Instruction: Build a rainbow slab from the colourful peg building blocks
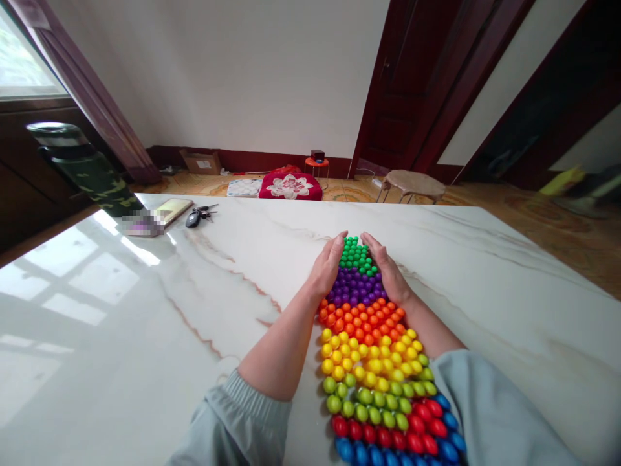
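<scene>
Flanking the far end of a strip of coloured balls, the left hand and right hand are lying open with straight fingers, gripping nothing and touching the green and purple rows. The balls are sitting directly on the white table in bands of colour. Keys are lying near its far left corner, where a dark bin is standing with its contents hidden.

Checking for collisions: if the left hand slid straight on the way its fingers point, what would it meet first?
Likely the right hand, whose fingertips nearly close the gap beyond the green balls; if the left hand clears them, only marble table shows ahead. Depth is unclear.
</scene>
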Motion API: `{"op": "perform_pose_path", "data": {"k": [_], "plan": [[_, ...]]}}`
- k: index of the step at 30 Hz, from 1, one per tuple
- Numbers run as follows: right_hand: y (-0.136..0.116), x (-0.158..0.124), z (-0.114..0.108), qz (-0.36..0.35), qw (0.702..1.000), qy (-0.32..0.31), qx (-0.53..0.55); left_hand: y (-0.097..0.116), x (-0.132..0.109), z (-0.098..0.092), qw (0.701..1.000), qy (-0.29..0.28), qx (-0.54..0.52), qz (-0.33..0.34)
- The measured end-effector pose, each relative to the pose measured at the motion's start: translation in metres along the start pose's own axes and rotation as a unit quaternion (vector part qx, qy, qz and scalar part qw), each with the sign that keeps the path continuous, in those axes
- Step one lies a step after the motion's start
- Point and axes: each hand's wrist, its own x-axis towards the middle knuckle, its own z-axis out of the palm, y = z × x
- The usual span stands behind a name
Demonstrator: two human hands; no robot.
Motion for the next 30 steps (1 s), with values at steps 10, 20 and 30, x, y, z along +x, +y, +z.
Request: {"op": "perform_pose_path", "data": {"k": [10, 20, 30], "plan": [[0.015, 0.007, -0.005, 0.019, 0.996, 0.046, 0.08, -0.01, 0.007, -0.007, 0.992, 0.061, -0.103, -0.039], [-0.006, -0.03, -0.014, 0.122, 0.979, 0.097, 0.131, -0.001, -0.058, -0.038, 0.964, 0.133, -0.187, -0.138], [-0.046, -0.178, -0.005, 0.106, 0.969, 0.176, 0.134, 0.041, -0.208, -0.004, 0.987, 0.137, 0.071, -0.056]]}}
